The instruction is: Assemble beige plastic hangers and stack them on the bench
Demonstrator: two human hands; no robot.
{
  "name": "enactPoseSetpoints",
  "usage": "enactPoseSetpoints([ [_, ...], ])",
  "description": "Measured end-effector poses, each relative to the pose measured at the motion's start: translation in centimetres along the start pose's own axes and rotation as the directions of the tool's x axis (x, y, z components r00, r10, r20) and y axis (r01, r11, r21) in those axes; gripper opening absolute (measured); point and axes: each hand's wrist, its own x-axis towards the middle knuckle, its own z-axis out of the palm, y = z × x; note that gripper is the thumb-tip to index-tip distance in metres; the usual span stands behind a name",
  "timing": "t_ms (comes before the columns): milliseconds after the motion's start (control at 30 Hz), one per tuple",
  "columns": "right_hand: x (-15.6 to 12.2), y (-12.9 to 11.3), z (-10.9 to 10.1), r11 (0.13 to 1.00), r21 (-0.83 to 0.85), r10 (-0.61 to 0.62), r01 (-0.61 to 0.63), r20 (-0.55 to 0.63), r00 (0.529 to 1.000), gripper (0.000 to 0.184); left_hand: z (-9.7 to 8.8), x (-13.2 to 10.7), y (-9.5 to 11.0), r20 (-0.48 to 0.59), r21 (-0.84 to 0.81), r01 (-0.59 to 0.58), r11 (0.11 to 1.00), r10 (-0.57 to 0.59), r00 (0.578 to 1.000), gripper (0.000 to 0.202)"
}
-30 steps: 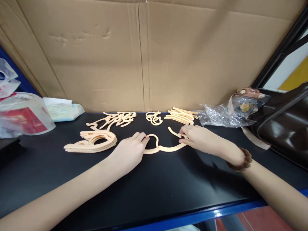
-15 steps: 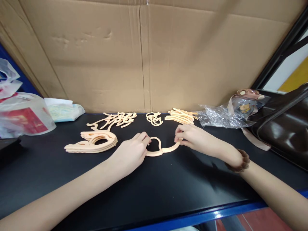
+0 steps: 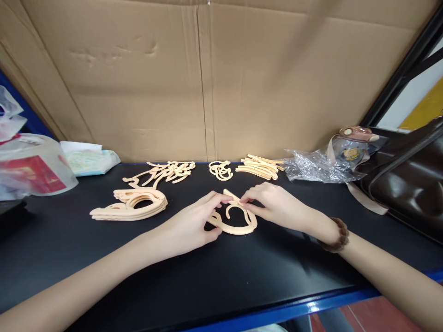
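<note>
A pale wooden hanger piece [image 3: 238,227] with a hook and a curved arm lies folded on the black tabletop [image 3: 221,272] between my hands. My left hand [image 3: 194,221] pinches its left end and a thin straight part. Meeting it at the top, my right hand [image 3: 273,207] pinches that same thin part from the right. A brown bead bracelet [image 3: 334,235] sits on my right wrist.
A stack of finished hanger shapes [image 3: 129,205] lies to the left. Behind are loose curved pieces [image 3: 162,171], small hooks [image 3: 220,169] and straight strips [image 3: 259,167]. Plastic bags [image 3: 31,166], crumpled film [image 3: 314,166] and a dark bag [image 3: 408,184] flank the sides. A cardboard wall [image 3: 207,78] stands behind.
The hanger piece, stretched out flat a second ago, has been folded together. Both hands moved toward each other and toward me, and their fingertips now meet above it.
</note>
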Motion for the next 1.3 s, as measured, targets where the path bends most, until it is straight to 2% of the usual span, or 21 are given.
enactPoseSetpoints([
  [100,0.0,-0.5,0.0,0.988,0.149,-0.043,0.039,0.025,0.999,0.018,0.1,0.0,0.2,0.025,-0.068,-0.021,0.997,0.023,0.999,0.052],
  [167,-0.1,-0.6,0.0,0.982,0.182,-0.048,0.04,0.041,0.998,0.02,0.1,0.0,0.4,0.016,-0.042,-0.034,0.999,0.035,0.999,0.051],
  [300,-0.3,-0.7,-0.1,0.977,0.208,-0.056,0.038,0.083,0.995,0.029,-0.1,0.1,0.4,-0.008,0.061,-0.014,0.998,0.015,1.0,0.057],
  [500,-0.3,-0.5,-0.2,0.979,0.202,-0.057,0.029,0.139,0.989,0.038,-0.4,0.1,0.2,0.038,0.05,0.04,0.998,-0.042,0.998,0.06],
  [667,-0.3,-0.4,-0.2,0.977,0.21,-0.061,0.029,0.146,0.987,0.037,-0.4,0.2,-0.3,0.067,0.125,-0.012,0.992,0.004,0.998,0.059],
  [833,-0.3,-0.1,-0.3,0.975,0.217,-0.089,0.057,0.14,0.986,0.055,-0.6,0.4,-0.4,0.058,0.213,-0.08,0.974,0.069,0.996,0.056],
  [900,-0.3,0.0,-0.4,0.979,0.198,-0.082,0.054,0.138,0.987,0.052,-0.8,0.3,-0.1,0.074,0.273,-0.094,0.957,0.077,0.994,0.048],
  [967,-0.3,0.2,-0.4,0.979,0.202,-0.055,0.028,0.133,0.99,0.041,-0.8,0.3,0.1,0.079,0.316,-0.1,0.944,0.079,0.994,0.042],
  [1067,-0.4,0.1,-0.1,0.96,0.279,-0.025,-0.014,0.135,0.991,0.033,-0.6,0.1,0.2,0.056,0.351,-0.117,0.929,0.104,0.993,0.044],
  [1167,-0.3,-0.2,0.2,0.939,0.343,-0.031,-0.015,0.129,0.991,0.033,-0.3,0.0,0.2,0.026,0.322,-0.096,0.942,0.092,0.995,0.051],
  [1300,-0.2,-0.4,0.2,0.923,0.385,-0.025,-0.018,0.107,0.994,0.035,-0.1,-0.1,0.7,0.015,0.242,-0.029,0.97,0.026,1.0,0.048],
])
